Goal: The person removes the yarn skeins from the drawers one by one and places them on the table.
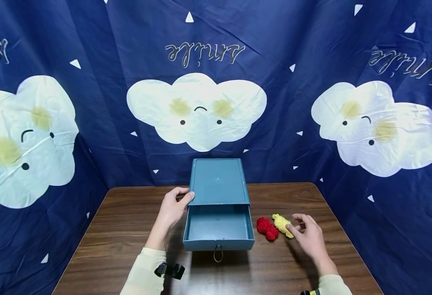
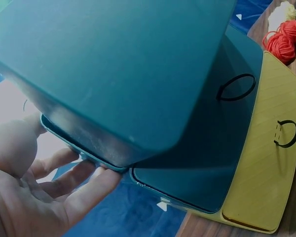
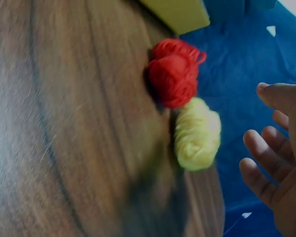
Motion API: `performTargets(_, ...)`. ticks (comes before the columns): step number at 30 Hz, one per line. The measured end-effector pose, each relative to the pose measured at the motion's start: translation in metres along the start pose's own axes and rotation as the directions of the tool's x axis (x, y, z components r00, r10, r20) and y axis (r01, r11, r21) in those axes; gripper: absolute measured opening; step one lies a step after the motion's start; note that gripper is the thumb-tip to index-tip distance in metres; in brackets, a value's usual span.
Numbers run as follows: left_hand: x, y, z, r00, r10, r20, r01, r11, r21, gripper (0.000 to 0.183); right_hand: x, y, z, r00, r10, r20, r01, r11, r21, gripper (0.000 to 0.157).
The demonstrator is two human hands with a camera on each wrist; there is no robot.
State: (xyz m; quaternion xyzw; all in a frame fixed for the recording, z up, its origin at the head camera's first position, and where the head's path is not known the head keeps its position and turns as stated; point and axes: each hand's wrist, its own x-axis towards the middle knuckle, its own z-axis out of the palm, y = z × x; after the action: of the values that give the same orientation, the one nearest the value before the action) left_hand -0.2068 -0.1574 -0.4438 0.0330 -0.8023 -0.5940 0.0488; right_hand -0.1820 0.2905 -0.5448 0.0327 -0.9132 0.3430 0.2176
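Observation:
A blue drawer cabinet [image 1: 217, 180] stands at the table's far side, its top drawer [image 1: 219, 245] pulled out with the inner floor showing. My left hand [image 1: 175, 205] holds the cabinet's left front edge, thumb by the top corner; in the left wrist view its fingertips [image 2: 106, 180] lie against the rim. Right of the drawer, a red yarn skein [image 1: 267, 228] and a yellow yarn skein [image 1: 283, 225] lie side by side on the wood. Over the yellow skein's right end hovers my right hand [image 1: 309, 237], fingers loosely bent, with a gap to the yarn in the right wrist view.
Below the open drawer are a second blue drawer [image 2: 197, 163] and a yellow drawer [image 2: 266, 148], each with a dark loop pull. A brown wooden table [image 1: 134, 229] carries everything. Dark blue cloth [image 1: 282, 164] with white clouds hangs behind and on both sides.

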Motion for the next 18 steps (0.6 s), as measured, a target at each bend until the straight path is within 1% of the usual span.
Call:
performTargets(7, 0.0, -0.001, -0.001, 1.0, -0.008, 0.0, 0.008, 1.0, -0.011, 0.036, 0.003, -0.031, -0.006, 0.999, -0.049, -0.003, 0.049, 0.996, 0.076, 0.033)
performTargets(15, -0.001, -0.001, -0.001, 1.0, -0.006, 0.007, 0.006, 1.0, -0.029, 0.036, 0.003, -0.06, -0.008, 0.99, -0.129, -0.055, 0.135, 0.981, 0.137, 0.033)
performTargets(18, -0.001, 0.0, -0.002, 1.0, -0.002, 0.009, 0.002, 0.999, -0.037, 0.036, 0.0, -0.073, -0.009, 0.989, -0.14, -0.054, 0.147, 0.975, 0.166, 0.033)
